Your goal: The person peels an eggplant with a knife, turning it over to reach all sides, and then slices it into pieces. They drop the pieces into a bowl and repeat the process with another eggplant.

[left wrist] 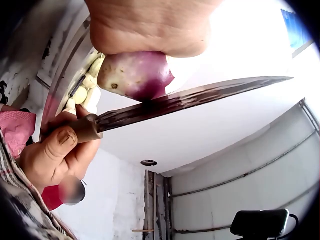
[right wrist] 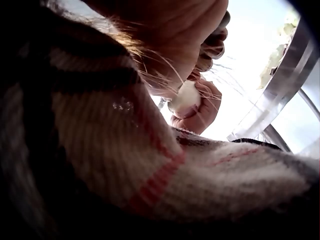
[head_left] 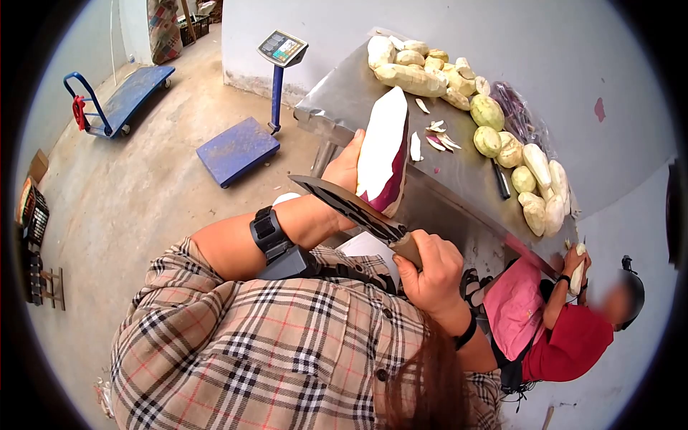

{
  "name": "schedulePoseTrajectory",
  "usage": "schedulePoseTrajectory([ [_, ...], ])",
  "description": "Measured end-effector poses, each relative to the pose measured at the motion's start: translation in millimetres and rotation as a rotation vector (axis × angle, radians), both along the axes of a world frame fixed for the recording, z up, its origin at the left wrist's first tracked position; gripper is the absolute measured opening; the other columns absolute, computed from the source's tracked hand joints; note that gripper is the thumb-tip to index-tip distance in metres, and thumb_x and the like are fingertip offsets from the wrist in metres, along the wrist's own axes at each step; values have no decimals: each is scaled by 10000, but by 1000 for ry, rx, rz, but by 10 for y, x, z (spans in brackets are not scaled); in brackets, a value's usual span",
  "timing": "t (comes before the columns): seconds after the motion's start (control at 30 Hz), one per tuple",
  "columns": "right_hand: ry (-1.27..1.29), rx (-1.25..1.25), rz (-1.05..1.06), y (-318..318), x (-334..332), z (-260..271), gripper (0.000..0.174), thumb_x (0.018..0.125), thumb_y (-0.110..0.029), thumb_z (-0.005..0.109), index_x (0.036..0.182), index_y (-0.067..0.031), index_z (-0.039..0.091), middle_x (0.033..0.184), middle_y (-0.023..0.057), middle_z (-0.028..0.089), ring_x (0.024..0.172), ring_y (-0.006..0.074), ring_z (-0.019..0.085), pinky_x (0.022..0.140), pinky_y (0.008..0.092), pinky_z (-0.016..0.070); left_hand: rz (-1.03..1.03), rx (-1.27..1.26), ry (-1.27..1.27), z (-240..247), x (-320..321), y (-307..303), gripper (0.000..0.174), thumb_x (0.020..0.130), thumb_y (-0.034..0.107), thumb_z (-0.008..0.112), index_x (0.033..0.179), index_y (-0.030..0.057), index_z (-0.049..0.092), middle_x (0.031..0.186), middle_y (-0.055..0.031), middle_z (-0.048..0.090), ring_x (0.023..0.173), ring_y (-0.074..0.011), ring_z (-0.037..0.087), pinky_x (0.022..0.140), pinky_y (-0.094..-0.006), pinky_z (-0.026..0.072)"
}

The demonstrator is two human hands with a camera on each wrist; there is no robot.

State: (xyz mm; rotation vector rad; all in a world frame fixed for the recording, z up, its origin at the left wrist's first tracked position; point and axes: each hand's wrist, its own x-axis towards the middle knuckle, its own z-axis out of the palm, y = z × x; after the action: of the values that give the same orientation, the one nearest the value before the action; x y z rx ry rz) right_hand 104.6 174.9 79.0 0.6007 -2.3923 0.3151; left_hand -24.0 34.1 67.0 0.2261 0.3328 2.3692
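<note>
My left hand holds up a large, partly peeled eggplant, its upper face bare white and purple skin left along the lower side. My right hand grips the wooden handle of a long knife. The blade lies across the eggplant's near end, pointing left. From the left wrist, the blade passes right at the purple-and-white end of the eggplant. In the right wrist view, a plaid sleeve covers much of the frame; the knife is mostly hidden there.
A metal table bears several peeled vegetables, loose peelings, a black-handled tool and a plastic bag of purple ones. Another person works at the right. A blue scale and trolley stand left.
</note>
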Motion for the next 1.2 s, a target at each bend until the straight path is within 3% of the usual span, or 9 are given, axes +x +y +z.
schedulePoseTrajectory([
  [0.23,67,83,-60,48,-8,11,374,659,-231,696,923,-12,548,622,79,470,528,255,482,489,345,353,-3,-79,-43,61,47,-21,520,888,549,290,932,87,525,735,-69,576,616,-206,552,534,-326,468],
  [0.73,84,59,-74,149,19,8,371,636,-197,707,917,-16,546,617,80,465,523,258,475,485,345,350,-42,-10,58,-34,77,-54,478,893,518,320,986,92,517,802,-67,577,703,-201,562,638,-334,475],
  [1.2,56,35,-49,36,-6,71,381,631,-187,708,931,-13,547,626,82,483,526,262,484,485,352,355,-122,29,48,-78,102,-17,417,921,447,326,991,80,512,817,-51,580,697,-173,554,640,-304,470],
])
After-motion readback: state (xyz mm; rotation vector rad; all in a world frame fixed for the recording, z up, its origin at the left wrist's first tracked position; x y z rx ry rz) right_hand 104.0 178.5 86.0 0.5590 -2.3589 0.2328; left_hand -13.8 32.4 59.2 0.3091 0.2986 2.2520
